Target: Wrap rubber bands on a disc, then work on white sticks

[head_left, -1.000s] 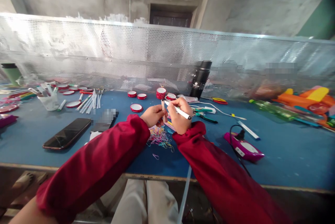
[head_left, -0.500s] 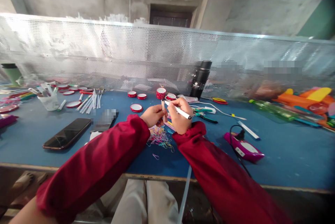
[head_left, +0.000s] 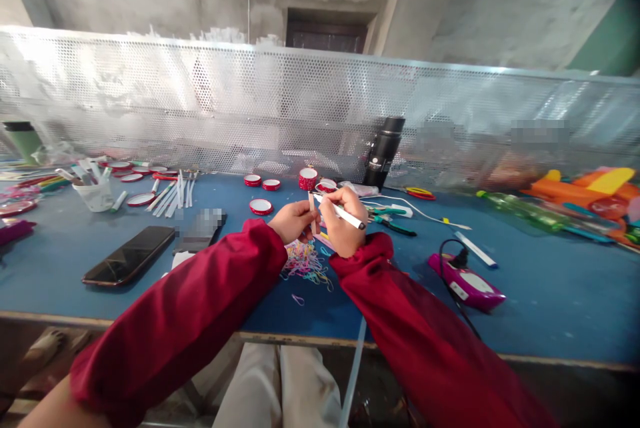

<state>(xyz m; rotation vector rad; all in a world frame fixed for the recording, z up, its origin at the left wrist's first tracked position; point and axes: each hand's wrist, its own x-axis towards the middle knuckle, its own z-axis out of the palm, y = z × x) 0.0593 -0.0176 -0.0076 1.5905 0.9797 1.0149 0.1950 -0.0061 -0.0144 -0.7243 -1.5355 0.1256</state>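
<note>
Both my arms wear dark red sleeves and meet over the middle of the blue table [head_left: 550, 301]. My left hand [head_left: 293, 220] pinches a thin upright stick [head_left: 311, 205]. My right hand [head_left: 343, 221] is closed round a white pen-like tool [head_left: 345, 213], with its tip held against the top of the stick. A heap of small coloured rubber bands [head_left: 305, 263] lies on the table right below my hands.
A black phone [head_left: 129, 255] lies at the left. Red-rimmed lids [head_left: 261, 206] and white sticks [head_left: 173, 196] lie behind it, near a white cup [head_left: 95, 193]. A black flask [head_left: 383, 151] stands by the perforated metal screen [head_left: 200, 101]. A purple device [head_left: 465, 281] with a cable sits right.
</note>
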